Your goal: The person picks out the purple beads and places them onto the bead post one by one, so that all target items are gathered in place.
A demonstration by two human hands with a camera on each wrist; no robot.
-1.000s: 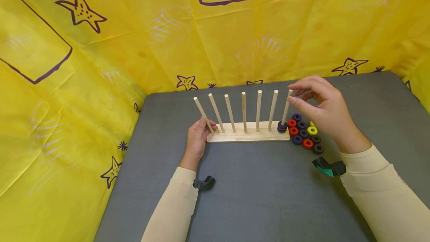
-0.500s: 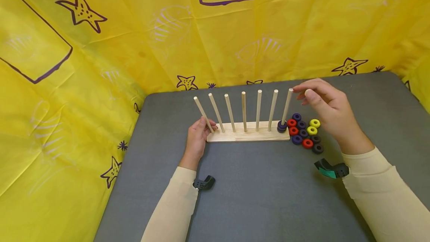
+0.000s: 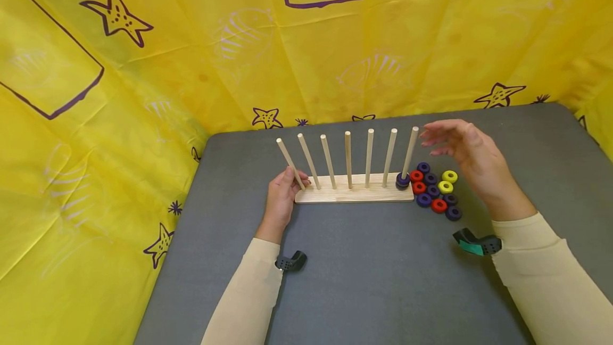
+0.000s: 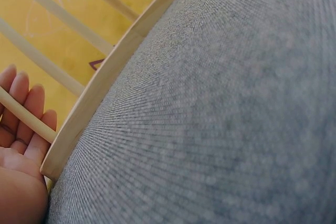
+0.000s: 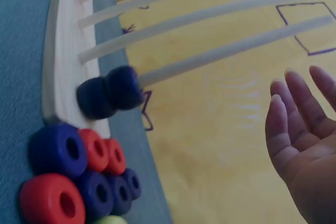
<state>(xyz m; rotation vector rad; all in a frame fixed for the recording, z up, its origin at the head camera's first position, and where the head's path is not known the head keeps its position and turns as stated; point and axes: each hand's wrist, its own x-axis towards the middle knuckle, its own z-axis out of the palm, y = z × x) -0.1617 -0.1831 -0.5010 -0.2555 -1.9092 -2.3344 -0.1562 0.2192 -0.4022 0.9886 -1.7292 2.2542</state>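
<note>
A wooden peg rack (image 3: 345,195) with a row of several upright dowels stands on the grey table. My left hand (image 3: 280,196) holds its left end, thumb and fingers around the foot of the leftmost dowel (image 4: 26,115); the left wrist view leaves out the thumb. Two dark blue rings (image 5: 110,93) sit stacked at the bottom of the rightmost dowel (image 3: 410,150). Just right of that dowel's top, my right hand (image 3: 471,158) hovers with spread, relaxed fingers and holds nothing. Loose rings lie below it, with red rings (image 3: 439,205), blue rings (image 3: 423,199) and yellow rings (image 3: 449,176) among them.
The loose rings lie close against the rack's right end. Behind the grey table (image 3: 364,270) hangs a yellow cloth (image 3: 306,57) with purple starfish drawings. A dark strap piece (image 3: 291,261) shows at the left wrist, and another (image 3: 477,242) at the right.
My right hand has moved from the rightmost dowel's top a little to the right, and its fingers have spread, uncovering the yellow rings. The left hand and rack have stayed put.
</note>
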